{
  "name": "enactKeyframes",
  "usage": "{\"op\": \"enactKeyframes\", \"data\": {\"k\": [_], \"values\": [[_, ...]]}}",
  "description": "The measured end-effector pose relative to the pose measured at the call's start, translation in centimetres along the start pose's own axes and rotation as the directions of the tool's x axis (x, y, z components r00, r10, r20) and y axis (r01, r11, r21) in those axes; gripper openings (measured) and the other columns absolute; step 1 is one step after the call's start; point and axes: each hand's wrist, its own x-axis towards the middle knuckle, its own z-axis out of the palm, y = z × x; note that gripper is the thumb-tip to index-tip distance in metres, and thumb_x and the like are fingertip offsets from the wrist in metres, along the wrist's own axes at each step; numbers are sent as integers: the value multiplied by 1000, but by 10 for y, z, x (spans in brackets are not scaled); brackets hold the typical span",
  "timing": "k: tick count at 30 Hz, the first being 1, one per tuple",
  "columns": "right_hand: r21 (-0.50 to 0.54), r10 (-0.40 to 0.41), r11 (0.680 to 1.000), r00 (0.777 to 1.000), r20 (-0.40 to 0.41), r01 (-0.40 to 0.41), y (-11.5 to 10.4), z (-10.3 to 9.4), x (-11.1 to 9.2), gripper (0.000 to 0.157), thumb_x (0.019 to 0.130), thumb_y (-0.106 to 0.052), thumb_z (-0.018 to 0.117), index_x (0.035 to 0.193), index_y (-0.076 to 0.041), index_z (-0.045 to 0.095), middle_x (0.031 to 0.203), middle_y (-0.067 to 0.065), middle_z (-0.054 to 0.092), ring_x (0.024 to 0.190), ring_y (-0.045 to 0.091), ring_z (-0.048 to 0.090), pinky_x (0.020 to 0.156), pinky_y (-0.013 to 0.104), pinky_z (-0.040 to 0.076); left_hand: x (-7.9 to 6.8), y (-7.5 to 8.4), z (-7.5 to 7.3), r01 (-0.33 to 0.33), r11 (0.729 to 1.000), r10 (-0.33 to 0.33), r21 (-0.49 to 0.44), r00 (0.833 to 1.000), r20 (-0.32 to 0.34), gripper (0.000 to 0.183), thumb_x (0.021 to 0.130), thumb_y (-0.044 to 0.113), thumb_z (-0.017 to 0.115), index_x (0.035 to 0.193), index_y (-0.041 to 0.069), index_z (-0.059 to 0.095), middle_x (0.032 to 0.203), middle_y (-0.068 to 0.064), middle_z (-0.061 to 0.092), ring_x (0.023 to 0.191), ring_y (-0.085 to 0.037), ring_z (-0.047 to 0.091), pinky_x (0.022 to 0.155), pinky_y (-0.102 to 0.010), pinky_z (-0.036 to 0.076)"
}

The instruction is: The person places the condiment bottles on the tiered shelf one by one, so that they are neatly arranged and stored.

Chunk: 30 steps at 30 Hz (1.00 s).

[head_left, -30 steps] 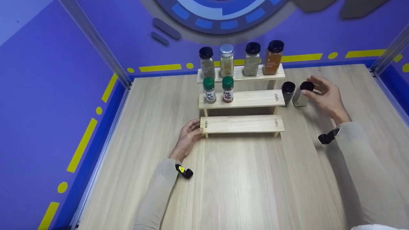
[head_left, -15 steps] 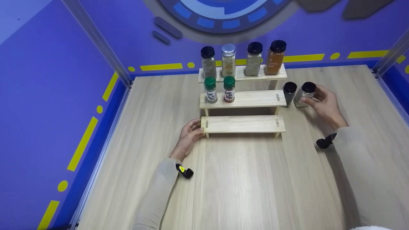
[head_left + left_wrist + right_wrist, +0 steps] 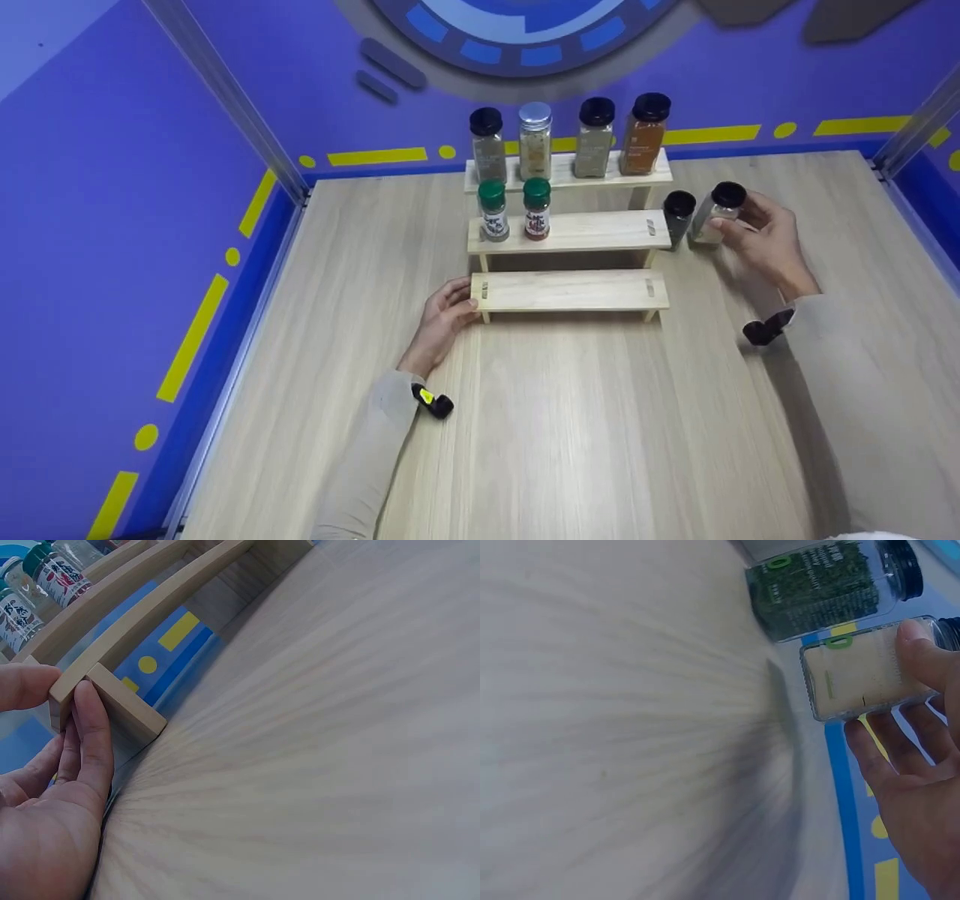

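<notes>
My right hand [image 3: 769, 240] grips a square glass spice jar [image 3: 859, 671] of pale powder with a black lid, thumb on one face and fingers on the other. The jar is upright in the head view, and its base seems just off the table. Close to its left stands a jar of dark green flakes [image 3: 814, 589], also black-lidded, by the right end of a three-step wooden rack [image 3: 570, 291]. At the rack's lowest step, my left hand [image 3: 444, 322] pinches the left end, thumb above and fingers below, as the left wrist view shows.
Along the rack's top step stand several tall jars, among them a silver-lidded jar [image 3: 535, 142] and an orange-brown spice jar [image 3: 645, 135]. Two green-capped bottles, one a red-labelled bottle [image 3: 537, 210], occupy the middle step's left. Blue panels [image 3: 247, 90] enclose the table.
My right hand has moved lower on the jar, from its lid to its body, and the jar has risen slightly. My left hand keeps its place on the rack.
</notes>
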Motion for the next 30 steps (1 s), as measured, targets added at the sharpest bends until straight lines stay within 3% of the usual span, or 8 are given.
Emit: {"op": "enactKeyframes", "data": {"k": [5, 15, 26, 30], "values": [[31, -47, 998, 999, -26, 48, -4, -4, 4, 48, 94, 3, 78, 140, -2, 67, 115, -17, 75, 109, 1, 68, 92, 11, 55, -1, 1, -1, 1, 1000, -1, -1, 1000, 3, 51, 99, -1, 63, 148, -8, 49, 131, -11, 63, 108, -15, 66, 88, -26, 58], [-82, -114, 991, 992, -47, 110, -20, -14, 1, 49, 97, -5, 78, 144, -9, 67, 124, -17, 73, 116, -1, 65, 95, 10, 52, 0, 1, -1, 3, 1000, -3, -10, 1000, -2, 51, 100, -2, 62, 149, -9, 49, 131, -13, 63, 108, -16, 66, 87, -26, 59], [-45, -197, 980, 979, -44, 195, -54, -14, -12, 46, 98, 0, 73, 144, -6, 66, 129, -9, 73, 119, 6, 67, 96, 13, 53, -1, 0, 0, 6, 1000, -6, -6, 1000, -16, 51, 99, -3, 62, 148, -9, 49, 132, -14, 63, 109, -16, 66, 89, -27, 59], [16, -225, 974, 973, -42, 226, -67, -9, -16, 46, 97, 5, 72, 142, -4, 67, 129, -6, 74, 119, 8, 68, 96, 14, 54, -1, 0, 0, 2, 1000, -3, -7, 1000, -12, 51, 99, -2, 62, 148, -8, 50, 131, -13, 64, 109, -15, 66, 88, -26, 59]]}}
